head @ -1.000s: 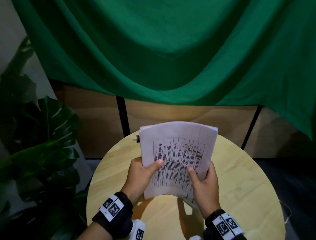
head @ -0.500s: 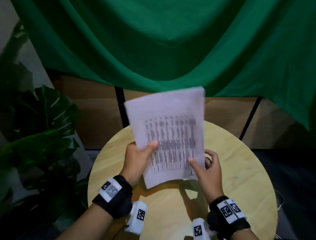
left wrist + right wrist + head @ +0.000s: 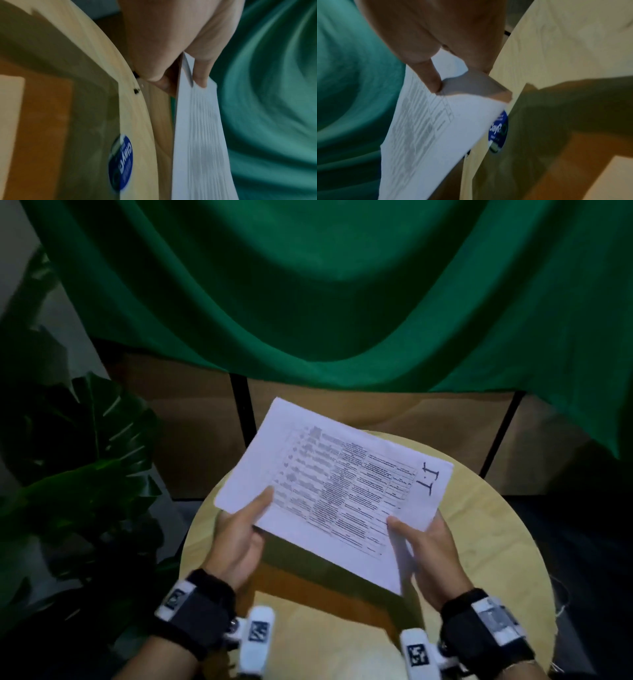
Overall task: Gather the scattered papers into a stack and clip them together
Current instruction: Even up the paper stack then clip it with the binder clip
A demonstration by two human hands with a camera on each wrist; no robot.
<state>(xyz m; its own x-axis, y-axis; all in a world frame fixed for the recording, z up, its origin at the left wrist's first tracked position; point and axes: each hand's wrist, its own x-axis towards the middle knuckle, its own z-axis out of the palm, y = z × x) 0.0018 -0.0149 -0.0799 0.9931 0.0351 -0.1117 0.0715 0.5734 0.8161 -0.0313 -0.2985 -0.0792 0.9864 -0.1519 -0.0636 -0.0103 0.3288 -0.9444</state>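
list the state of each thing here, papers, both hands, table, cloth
paper stack: gathered, held above the table, tilted, printed side up, no clip visible on it
left hand: pinches the stack's left corner, thumb on top
right hand: holds the stack's near right edge, thumb on top
round wooden table: bare where visible
green cloth: hanging draped behind

Round light-wood table is the landmark – pale grain, blue round sticker on its top. Behind the table: brown wood-look wall panels split by black vertical posts. Above the panels, a big green cloth hangs in a sagging drape across most of the far side. Left of the table: a dark leafy plant with broad split leaves. Floor to the right of the table is dark – detail unreadable. Lighting dim overall, hard shadows on the tabletop.
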